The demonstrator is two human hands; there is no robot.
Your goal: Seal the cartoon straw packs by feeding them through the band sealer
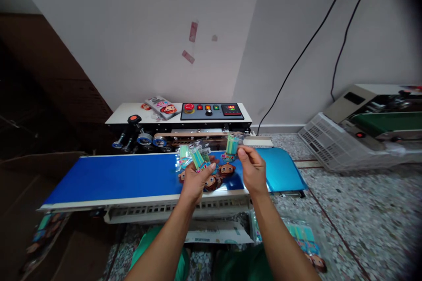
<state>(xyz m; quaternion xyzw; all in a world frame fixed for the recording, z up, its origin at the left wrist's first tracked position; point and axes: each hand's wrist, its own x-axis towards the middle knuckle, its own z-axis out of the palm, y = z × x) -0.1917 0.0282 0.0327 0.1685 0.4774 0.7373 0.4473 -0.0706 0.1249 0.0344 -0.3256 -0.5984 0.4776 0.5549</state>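
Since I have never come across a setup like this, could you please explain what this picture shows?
The picture comes from a camera worn on the person's head, looking forward and down. There is no robot: the left hand and right hand are the person's own, both bare. The left hand holds a bunch of clear packets with cartoon faces; the right pinches another packet by its edge. Both hands are over a blue belt in front of a long machine. On its white top are a control panel and, further left, a printed pack. Whether some packets rest on the belt beneath the hands is hard to tell.
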